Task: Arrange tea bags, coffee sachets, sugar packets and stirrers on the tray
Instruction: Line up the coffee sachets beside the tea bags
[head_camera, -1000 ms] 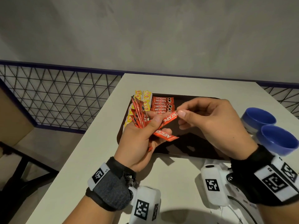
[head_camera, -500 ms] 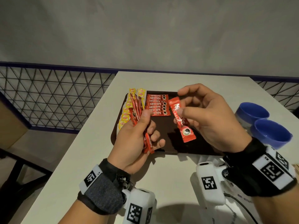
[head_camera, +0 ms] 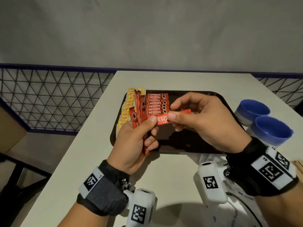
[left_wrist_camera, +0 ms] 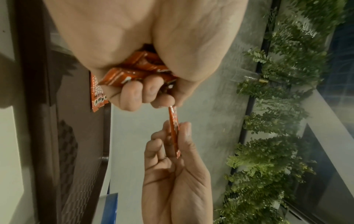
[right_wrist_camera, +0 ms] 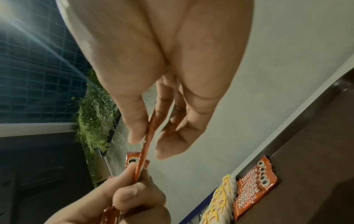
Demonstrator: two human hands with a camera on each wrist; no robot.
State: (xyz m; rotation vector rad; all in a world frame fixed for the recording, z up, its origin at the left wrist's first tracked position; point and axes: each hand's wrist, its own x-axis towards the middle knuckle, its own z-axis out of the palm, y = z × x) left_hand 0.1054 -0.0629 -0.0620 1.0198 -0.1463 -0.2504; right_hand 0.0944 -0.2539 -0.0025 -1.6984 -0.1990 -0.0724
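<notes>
Yellow tea bags (head_camera: 125,110), each with a small red Lipton mark, run in an overlapping column down the left edge of the dark tray (head_camera: 211,97), likely so every label shows. Just beside them the left hand (head_camera: 133,141) curls round a fanned bunch of red sachets (head_camera: 139,108), thumb on top, seemingly a supply to feed from. Next comes the laid row of coffee sachets (head_camera: 157,104), overlapped like shingles, each reading NESCAFE CLASSIC beside a cup picture. Between the hands a single sachet (head_camera: 162,120) is pinched at one end by the left thumb and at the other by the right hand (head_camera: 206,122), thumb against forefinger, probably to draw it free for the row. Two blue bowls (head_camera: 262,122) sit off the tray at far right.
</notes>
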